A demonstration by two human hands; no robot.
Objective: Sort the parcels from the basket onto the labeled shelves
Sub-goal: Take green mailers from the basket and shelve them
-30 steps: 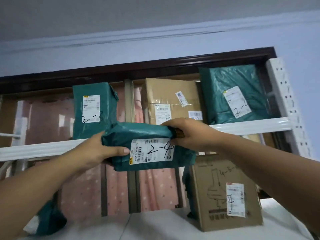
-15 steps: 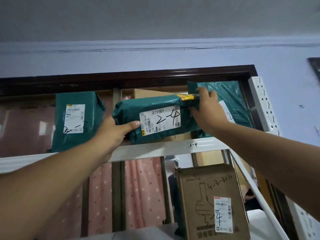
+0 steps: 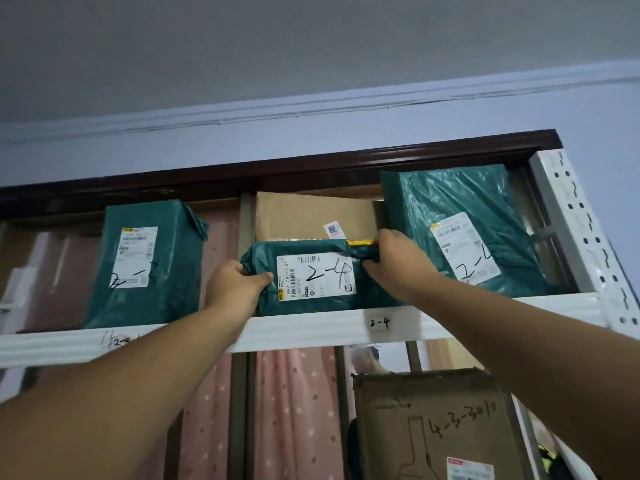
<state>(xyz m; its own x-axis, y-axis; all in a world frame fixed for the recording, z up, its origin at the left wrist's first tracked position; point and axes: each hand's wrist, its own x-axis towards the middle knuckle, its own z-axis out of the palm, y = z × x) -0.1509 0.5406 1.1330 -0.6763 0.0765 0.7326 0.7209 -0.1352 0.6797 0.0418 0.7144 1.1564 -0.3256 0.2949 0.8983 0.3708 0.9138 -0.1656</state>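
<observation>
Three green parcels and one brown box are on the white shelf. Both hands hold the middle parcel, marked 2-4, above the shelf label 2-4. Left hand grips its left end with curled fingers; right hand pinches its right end. One more carton stands lower.
</observation>
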